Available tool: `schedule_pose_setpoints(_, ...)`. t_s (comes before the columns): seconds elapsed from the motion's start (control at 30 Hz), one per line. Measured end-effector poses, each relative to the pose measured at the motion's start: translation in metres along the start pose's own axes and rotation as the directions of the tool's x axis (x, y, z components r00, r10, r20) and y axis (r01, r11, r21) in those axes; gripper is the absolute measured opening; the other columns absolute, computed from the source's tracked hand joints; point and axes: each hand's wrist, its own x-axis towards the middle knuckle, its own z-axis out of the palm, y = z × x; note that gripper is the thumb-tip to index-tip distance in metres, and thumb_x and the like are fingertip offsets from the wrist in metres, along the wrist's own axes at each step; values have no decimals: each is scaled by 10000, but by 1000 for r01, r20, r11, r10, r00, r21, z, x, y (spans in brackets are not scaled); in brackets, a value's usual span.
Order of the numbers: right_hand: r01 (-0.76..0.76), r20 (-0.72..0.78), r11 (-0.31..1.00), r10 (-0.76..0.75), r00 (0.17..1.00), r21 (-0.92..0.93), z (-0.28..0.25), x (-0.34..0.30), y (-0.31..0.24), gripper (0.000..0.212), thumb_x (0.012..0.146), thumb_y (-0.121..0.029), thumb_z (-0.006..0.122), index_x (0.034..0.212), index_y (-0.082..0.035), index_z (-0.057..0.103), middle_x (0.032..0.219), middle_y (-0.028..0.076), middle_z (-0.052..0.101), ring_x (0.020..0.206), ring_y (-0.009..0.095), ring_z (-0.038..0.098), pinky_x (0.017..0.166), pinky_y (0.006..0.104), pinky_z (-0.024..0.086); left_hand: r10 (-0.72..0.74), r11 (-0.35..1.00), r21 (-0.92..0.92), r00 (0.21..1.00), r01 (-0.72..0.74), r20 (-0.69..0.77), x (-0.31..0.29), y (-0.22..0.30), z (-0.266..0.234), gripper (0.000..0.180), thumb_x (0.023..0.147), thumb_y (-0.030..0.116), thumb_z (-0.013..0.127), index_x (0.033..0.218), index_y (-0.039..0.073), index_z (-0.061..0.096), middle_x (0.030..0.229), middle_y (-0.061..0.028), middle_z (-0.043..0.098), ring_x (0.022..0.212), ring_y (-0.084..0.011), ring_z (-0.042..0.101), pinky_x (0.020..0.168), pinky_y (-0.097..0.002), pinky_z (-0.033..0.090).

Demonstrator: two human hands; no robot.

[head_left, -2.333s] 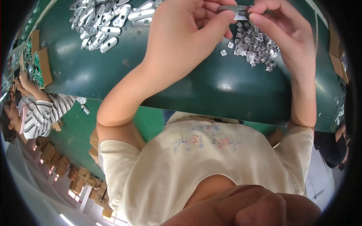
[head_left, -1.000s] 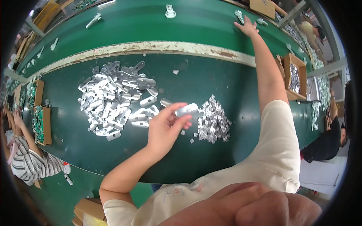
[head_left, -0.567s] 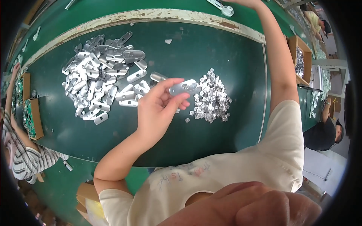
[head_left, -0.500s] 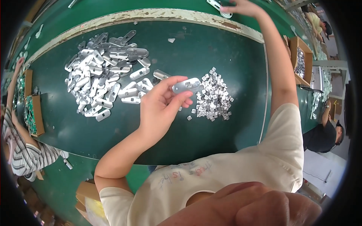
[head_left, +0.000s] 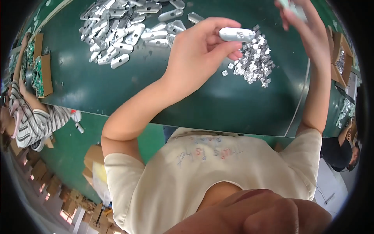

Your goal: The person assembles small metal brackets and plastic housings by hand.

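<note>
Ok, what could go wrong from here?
The left hand holds a silver plate that overlaps the pile of small shiny pieces in this view; a slip might scatter them. The right hand is blurred, apparently gripping a pale part that could be fumbled. Loose pieces beside the pile may get brushed away.

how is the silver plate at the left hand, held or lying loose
Held: the left hand grips the silver plate between thumb and fingers, its right end sticking out past them.
</note>
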Motion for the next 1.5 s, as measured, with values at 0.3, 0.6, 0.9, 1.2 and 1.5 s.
schedule_pose_setpoints(0.3, 279, 51, 960, -277, 959, -31, 49, -59, -26, 346, 715, 18, 652, 1054, 35, 585, 1075, 154, 534, 995, 240, 513, 873, 315, 378, -8, 1000, 17, 998, 7, 62, -2, -5, 8, 307, 819, -57, 594, 1118, -73, 524, 961, -143, 626, 814, -195, 653, 727, -266, 552)
schedule_pose_setpoints(0.6, 251, 57, 965, -247, 967, -77, 53, -60, -25, 339, 698, 30, 657, 1031, 30, 593, 1056, 140, 529, 961, 227, 517, 847, 291, 382, -37, 999, -30, 998, 39, 47, -4, 0, 13, 308, 754, -35, 637, 1054, -22, 568, 881, -107, 662, 796, -157, 672, 699, -234, 546)
schedule_pose_setpoints(0.9, 237, 33, 949, -236, 971, -209, 59, -71, -34, 342, 695, 37, 656, 1031, 41, 590, 1059, 142, 524, 973, 225, 517, 847, 296, 394, 50, 997, -58, 998, -48, 32, -6, -2, 16, 300, 758, -4, 664, 1040, -9, 564, 849, -82, 658, 768, -114, 653, 663, -222, 530)
schedule_pose_setpoints(1.2, -309, 102, 858, 293, 951, 411, 76, -73, -28, 347, 760, -37, 653, 1079, 7, 525, 953, 6, 567, 849, 44, 510, 730, 169, 390, -7, 998, 59, 999, 5, 49, -7, 6, 15, 351, 810, -27, 603, 1132, 1, 469, 819, -70, 611, 718, -94, 602, 618, -199, 485)
schedule_pose_setpoints(1.5, -112, -38, 992, 114, 993, 66, 81, -38, -12, 330, 735, -100, 701, 1025, -32, 560, 886, 3, 585, 763, 58, 525, 649, 217, 437, -80, 991, 103, 994, 88, -76, 7, 5, -3, 417, 871, -33, 517, 1223, 16, 299, 765, -71, 582, 627, -76, 546, 554, -182, 435)
